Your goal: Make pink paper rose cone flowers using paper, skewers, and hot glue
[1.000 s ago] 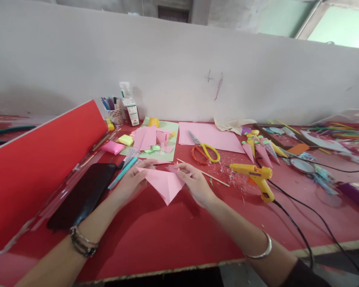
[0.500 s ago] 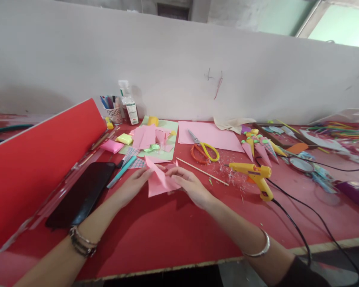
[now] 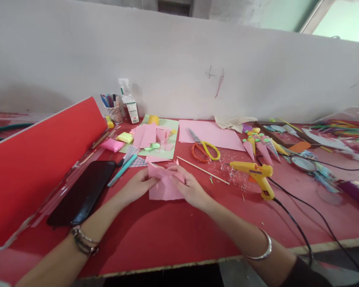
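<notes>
Between my two hands is a creased piece of pink paper [image 3: 165, 190], held just above the red tabletop. My left hand [image 3: 140, 184] pinches its left side, thumb in front. On the right side my right hand [image 3: 189, 186] grips it, fingers over the top and thumb on the near face. Part of the folded paper is hidden behind the fingers. A thin wooden stick [image 3: 203, 170] and scissors [image 3: 206, 150] with red and yellow handles lie beyond my right hand. Left of the paper is a teal marker [image 3: 122, 170].
A yellow glue gun [image 3: 253, 171] with a black cord lies at right, before small pink and yellow cones [image 3: 261, 145]. A black phone [image 3: 82, 193] and an upright red board [image 3: 48, 159] stand left. Farther back are pink sheets [image 3: 212, 133], a bottle [image 3: 131, 107] and a pen cup [image 3: 115, 114].
The pink paper has turned and spread so its lower flap now hangs flatter toward me. My fingers have shifted on it, the left thumb coming onto its front.
</notes>
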Demonstrator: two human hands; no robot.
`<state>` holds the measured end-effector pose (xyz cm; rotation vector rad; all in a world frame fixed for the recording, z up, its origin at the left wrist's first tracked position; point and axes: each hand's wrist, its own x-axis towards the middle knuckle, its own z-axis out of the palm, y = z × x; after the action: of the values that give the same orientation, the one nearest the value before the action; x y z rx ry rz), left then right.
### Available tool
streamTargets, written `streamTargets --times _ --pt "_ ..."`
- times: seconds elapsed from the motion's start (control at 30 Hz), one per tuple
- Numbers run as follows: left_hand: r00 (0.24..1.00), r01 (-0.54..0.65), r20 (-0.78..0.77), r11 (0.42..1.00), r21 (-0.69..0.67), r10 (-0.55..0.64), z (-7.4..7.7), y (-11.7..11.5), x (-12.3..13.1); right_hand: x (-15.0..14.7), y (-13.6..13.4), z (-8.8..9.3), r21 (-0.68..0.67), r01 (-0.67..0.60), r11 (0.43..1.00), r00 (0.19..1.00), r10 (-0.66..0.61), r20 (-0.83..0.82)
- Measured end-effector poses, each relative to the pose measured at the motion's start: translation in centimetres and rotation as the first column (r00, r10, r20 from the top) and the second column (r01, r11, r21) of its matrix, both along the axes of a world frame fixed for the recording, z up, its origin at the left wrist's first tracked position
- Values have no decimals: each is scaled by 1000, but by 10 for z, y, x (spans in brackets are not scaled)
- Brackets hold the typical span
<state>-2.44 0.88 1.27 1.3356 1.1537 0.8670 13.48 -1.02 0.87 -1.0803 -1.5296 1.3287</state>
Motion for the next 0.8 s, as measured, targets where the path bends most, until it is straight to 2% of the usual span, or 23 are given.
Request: streamTargets --times 0.1,0.27,0.37,0.53,0.63,0.8 --pt "993 -111 -36 993 -44 109 -3 0 -1 1 0 -2 -207 32 978 992 -56 -113" --pt "957 -275 64 957 -93 282 -8 3 -4 1 0 -4 -258 -36 965 926 -64 -371" --pt "931 -333 119 937 -109 344 -5 3 -4 1 3 -3 -303 -48 952 895 -94 -435" --pt "939 -267 200 959 -92 280 3 0 -1 4 7 -1 -267 -85 960 887 -49 -459" --pt "953 -244 165 967 -72 253 3 -2 -1 3 6 -1 -261 -47 964 923 -58 -381" --pt "969 -195 135 975 -103 208 2 -6 -1 -2 2 2 -329 -90 940 955 -12 -297"
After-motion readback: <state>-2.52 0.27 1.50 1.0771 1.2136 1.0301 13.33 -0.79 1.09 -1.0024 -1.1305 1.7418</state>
